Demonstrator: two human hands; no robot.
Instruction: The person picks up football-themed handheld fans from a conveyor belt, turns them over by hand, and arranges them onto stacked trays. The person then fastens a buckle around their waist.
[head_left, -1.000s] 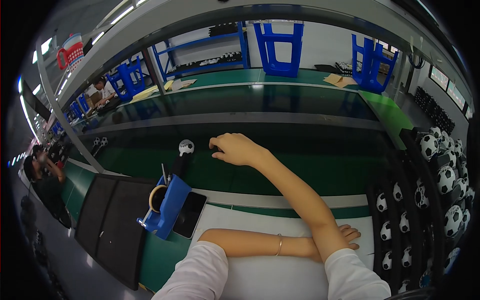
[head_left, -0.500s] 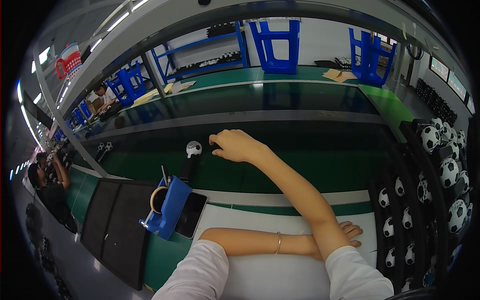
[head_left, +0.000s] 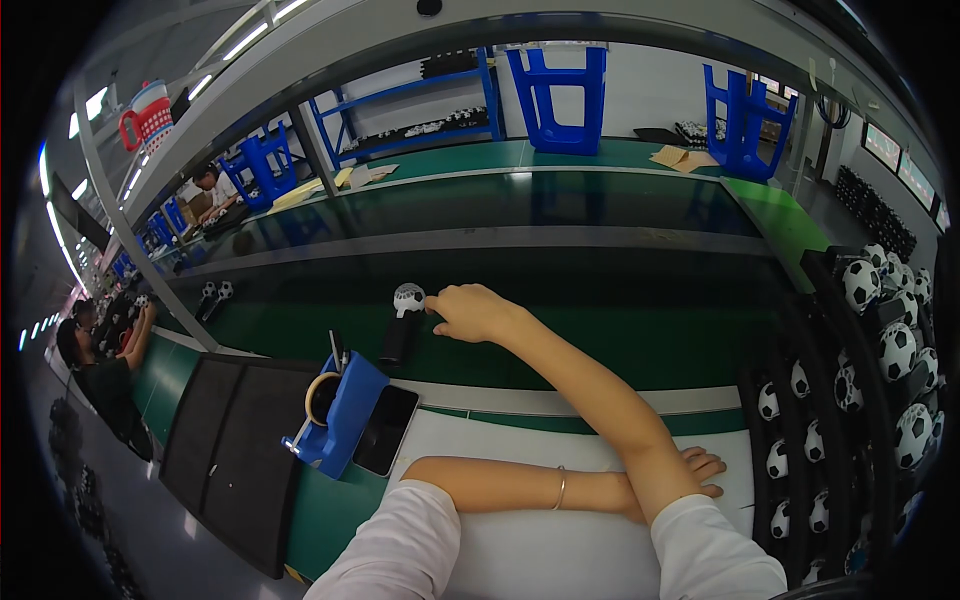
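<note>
My right hand [head_left: 472,312] is over the dark green belt [head_left: 560,350], fingers partly bent and apart, holding nothing. Its fingertips are right beside the football-patterned head of a black-handled microphone-like piece [head_left: 408,300]; whether they touch I cannot tell. My arms are crossed, and my left hand [head_left: 704,470] lies with spread fingers on the white mat [head_left: 500,560], partly hidden under the right forearm. A blue tape dispenser [head_left: 345,415] and a black phone [head_left: 387,430] are left of the mat.
Two similar pieces [head_left: 216,292] lie farther left on the belt. Black racks of football-headed pieces [head_left: 895,350] stand at the right. Dark trays [head_left: 235,440] are at the lower left. A person [head_left: 105,375] works at the far left, another [head_left: 215,190] behind. Upturned blue stools [head_left: 557,100] stand across.
The football-headed piece has moved right along the belt, up to my right hand. The two farther pieces have also shifted right. My left hand has stayed in place.
</note>
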